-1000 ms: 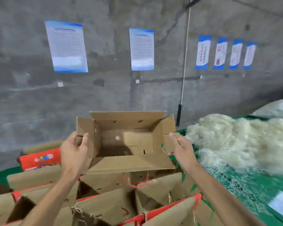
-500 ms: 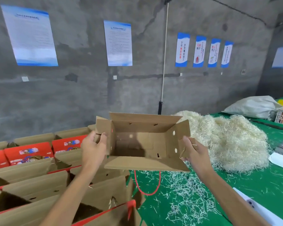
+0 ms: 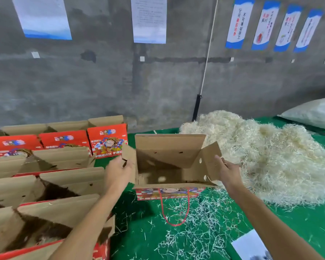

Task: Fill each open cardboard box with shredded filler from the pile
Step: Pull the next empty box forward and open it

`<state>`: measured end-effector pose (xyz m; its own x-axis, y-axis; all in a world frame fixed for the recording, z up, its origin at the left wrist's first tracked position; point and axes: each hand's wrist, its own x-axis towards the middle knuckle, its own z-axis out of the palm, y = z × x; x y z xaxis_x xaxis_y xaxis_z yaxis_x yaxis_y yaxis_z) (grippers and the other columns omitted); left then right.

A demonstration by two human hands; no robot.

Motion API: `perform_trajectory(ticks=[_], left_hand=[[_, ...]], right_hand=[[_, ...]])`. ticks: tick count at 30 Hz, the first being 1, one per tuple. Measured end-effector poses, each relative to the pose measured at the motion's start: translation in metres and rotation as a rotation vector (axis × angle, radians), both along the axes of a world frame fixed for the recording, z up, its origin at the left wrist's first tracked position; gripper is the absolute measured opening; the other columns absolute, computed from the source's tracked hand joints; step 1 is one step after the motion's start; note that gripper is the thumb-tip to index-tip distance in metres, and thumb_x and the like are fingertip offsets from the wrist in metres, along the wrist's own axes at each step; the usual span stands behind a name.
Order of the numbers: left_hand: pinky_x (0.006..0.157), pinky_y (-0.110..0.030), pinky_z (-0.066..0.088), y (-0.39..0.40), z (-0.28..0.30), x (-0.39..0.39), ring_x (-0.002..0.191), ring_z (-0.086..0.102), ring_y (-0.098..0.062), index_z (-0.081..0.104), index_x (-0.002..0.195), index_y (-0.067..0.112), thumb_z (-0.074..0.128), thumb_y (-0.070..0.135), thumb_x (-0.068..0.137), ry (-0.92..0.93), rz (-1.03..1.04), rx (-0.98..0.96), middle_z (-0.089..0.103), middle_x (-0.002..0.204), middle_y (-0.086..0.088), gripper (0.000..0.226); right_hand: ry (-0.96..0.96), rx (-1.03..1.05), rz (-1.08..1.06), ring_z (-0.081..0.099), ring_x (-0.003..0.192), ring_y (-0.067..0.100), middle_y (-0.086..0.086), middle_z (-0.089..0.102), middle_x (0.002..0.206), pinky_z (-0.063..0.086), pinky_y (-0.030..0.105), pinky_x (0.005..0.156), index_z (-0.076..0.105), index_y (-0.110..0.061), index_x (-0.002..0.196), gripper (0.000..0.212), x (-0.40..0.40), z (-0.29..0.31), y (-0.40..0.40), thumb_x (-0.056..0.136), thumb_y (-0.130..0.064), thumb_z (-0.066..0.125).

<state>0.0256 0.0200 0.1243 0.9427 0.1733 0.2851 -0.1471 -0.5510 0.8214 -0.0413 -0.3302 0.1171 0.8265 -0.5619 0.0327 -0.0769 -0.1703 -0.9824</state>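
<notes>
Cardboard box: light, empty, stiff flaps — left hand and right hand each pinch a side flap.
Shredded filler: soft, springy — gather loosely.

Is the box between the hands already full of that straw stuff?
No, the box held by both hands shows its bare cardboard bottom, while the filler pile lies beside it.
</notes>
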Motion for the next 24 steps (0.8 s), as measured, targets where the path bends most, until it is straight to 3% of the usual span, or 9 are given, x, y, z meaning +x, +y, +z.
perform_trajectory(ticks=[5, 9, 10, 12, 14, 16, 18, 21, 24], left_hand=[[0.067, -0.036, 0.055, -0.038, -0.054, 0.023, 0.073, 0.063, -0.009, 0.067, 0.082, 0.02, 0.054, 0.038, 0.096, 0.146, 0.125, 0.084, 0.069, 0.08, 0.008, 0.026], [0.07, -0.028, 0.05, -0.053, -0.1, 0.039, 0.085, 0.066, -0.014, 0.07, 0.091, 0.019, 0.057, 0.033, 0.095, 0.286, 0.218, -0.002, 0.072, 0.095, 0.002, 0.02], [0.074, -0.026, 0.048, -0.053, -0.113, 0.041, 0.091, 0.065, -0.016, 0.072, 0.098, 0.016, 0.058, 0.028, 0.095, 0.304, 0.255, -0.058, 0.072, 0.103, -0.002, 0.019], [0.075, -0.024, 0.049, -0.052, -0.138, 0.042, 0.088, 0.063, -0.017, 0.072, 0.107, 0.011, 0.06, 0.018, 0.096, 0.365, 0.323, -0.212, 0.071, 0.112, -0.009, 0.017], [0.081, -0.038, 0.057, -0.047, -0.165, 0.043, 0.091, 0.065, -0.025, 0.069, 0.107, 0.01, 0.064, 0.017, 0.095, 0.458, 0.392, -0.36, 0.069, 0.114, -0.015, 0.016], [0.085, -0.049, 0.057, -0.042, -0.185, 0.04, 0.098, 0.065, -0.032, 0.065, 0.117, 0.01, 0.071, 0.027, 0.091, 0.523, 0.456, -0.465, 0.067, 0.113, -0.014, 0.032], [0.084, -0.048, 0.058, -0.04, -0.199, 0.037, 0.095, 0.067, -0.031, 0.06, 0.122, 0.013, 0.073, 0.037, 0.088, 0.536, 0.411, -0.433, 0.066, 0.11, -0.01, 0.043], [0.11, -0.044, 0.037, -0.045, -0.214, 0.033, 0.13, 0.049, -0.033, 0.042, 0.142, 0.009, 0.066, 0.033, 0.093, 0.475, 0.297, -0.064, 0.05, 0.142, -0.015, 0.059], [0.109, -0.03, 0.033, -0.059, -0.215, 0.038, 0.132, 0.047, -0.021, 0.047, 0.141, 0.012, 0.05, 0.033, 0.101, 0.316, 0.143, -0.091, 0.049, 0.144, -0.007, 0.045]], right_hand=[[0.083, 0.094, 0.032, 0.066, 0.073, 0.01, -0.014, 0.072, 0.067, 0.053, 0.025, 0.065, 0.077, -0.019, 0.094, 0.027, 0.055, -0.063, -0.046, 0.093, -0.043, 0.066], [0.179, 0.163, 0.079, 0.068, 0.086, 0.022, 0.003, 0.075, 0.097, 0.051, 0.029, 0.065, 0.073, -0.014, 0.116, 0.039, 0.093, -0.109, -0.064, 0.091, -0.043, 0.069], [0.2, 0.165, 0.102, 0.067, 0.081, 0.02, 0.005, 0.075, 0.098, 0.046, 0.026, 0.059, 0.072, -0.014, 0.117, 0.04, 0.099, -0.119, -0.065, 0.091, -0.044, 0.069], [0.244, 0.136, 0.127, 0.066, 0.064, 0.019, 0.001, 0.075, 0.079, 0.042, 0.021, 0.047, 0.073, -0.014, 0.105, 0.034, 0.107, -0.139, -0.065, 0.09, -0.045, 0.069], [0.313, 0.132, 0.141, 0.067, 0.054, 0.022, -0.001, 0.067, 0.065, 0.039, 0.018, 0.037, 0.07, -0.014, 0.09, 0.035, 0.109, -0.16, -0.064, 0.084, -0.048, 0.072], [0.4, 0.231, 0.139, 0.065, 0.046, 0.01, 0.004, 0.07, 0.069, 0.043, 0.018, 0.038, 0.07, -0.008, 0.091, 0.035, 0.108, -0.179, -0.064, 0.083, -0.042, 0.074], [0.476, 0.24, 0.166, 0.069, 0.056, 0.009, 0.006, 0.074, 0.079, 0.049, 0.019, 0.043, 0.07, -0.005, 0.107, 0.029, 0.108, -0.191, -0.063, 0.092, -0.03, 0.069], [0.419, 0.165, 0.235, 0.066, 0.108, 0.02, 0.006, 0.062, 0.128, 0.054, 0.02, 0.07, 0.049, -0.011, 0.142, 0.046, 0.113, -0.195, -0.055, 0.099, -0.02, 0.062], [0.285, 0.118, 0.327, 0.06, 0.115, 0.017, -0.002, 0.057, 0.134, 0.057, 0.028, 0.086, 0.044, -0.021, 0.148, 0.055, 0.123, -0.179, -0.043, 0.097, -0.034, 0.062]])
